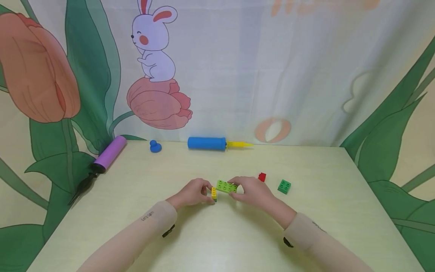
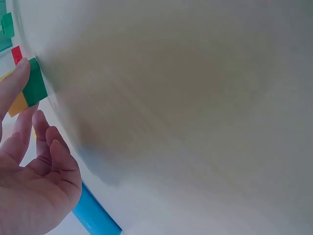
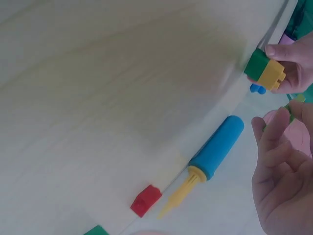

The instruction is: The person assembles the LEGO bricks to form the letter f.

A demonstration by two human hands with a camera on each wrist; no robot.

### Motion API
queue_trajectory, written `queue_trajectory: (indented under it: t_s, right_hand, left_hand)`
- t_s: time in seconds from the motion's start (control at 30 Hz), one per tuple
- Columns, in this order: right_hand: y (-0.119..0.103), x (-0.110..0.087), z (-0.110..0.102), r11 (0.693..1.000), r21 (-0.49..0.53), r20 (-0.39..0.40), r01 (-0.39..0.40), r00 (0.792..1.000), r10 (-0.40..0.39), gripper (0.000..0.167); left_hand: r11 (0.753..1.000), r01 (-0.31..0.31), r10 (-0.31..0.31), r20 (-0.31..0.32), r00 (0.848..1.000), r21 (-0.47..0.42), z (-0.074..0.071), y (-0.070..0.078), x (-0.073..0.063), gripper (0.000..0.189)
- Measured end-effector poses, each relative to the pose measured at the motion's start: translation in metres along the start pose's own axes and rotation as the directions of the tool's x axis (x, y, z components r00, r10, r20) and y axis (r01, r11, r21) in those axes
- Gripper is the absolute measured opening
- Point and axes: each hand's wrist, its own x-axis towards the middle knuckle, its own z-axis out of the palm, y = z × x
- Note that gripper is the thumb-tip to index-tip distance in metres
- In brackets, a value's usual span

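Note:
My left hand (image 1: 196,192) pinches a small stack between thumb and fingers: a yellow toy brick (image 3: 271,75) on top of a green brick (image 2: 35,84). The yellow studs face up in the head view. Just to the right, my right hand (image 1: 253,192) grips a lime-green brick (image 1: 224,186) with two rows of studs by its right end. The lime brick's left end is close beside the yellow brick's top. In the right wrist view, my fingers hide most of the lime brick.
Right of my hands lie a red brick (image 1: 262,176), partly behind the right hand, and a green brick (image 1: 284,186). Along the back edge are a blue pump (image 1: 206,143) with a yellow nozzle and a small blue toy (image 1: 155,146). A purple pump (image 1: 113,153) lies at the left edge.

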Motion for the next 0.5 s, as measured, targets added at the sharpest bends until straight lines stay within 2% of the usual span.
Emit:
queue_trajectory:
  t_s: [0.2,0.5]
  right_hand:
    - [-0.008,0.005,0.006,0.997,-0.017,-0.010,0.073,0.997,-0.073,0.037]
    - [-0.014,0.012,0.011,0.993,-0.040,0.012,0.107,0.994,-0.107,0.034]
  left_hand:
    - [0.999,-0.027,0.027,0.004,1.000,-0.017,0.000,0.000,0.000,0.031]
    - [0.998,-0.059,0.059,0.002,0.998,0.000,-0.001,-0.003,0.000,0.027]
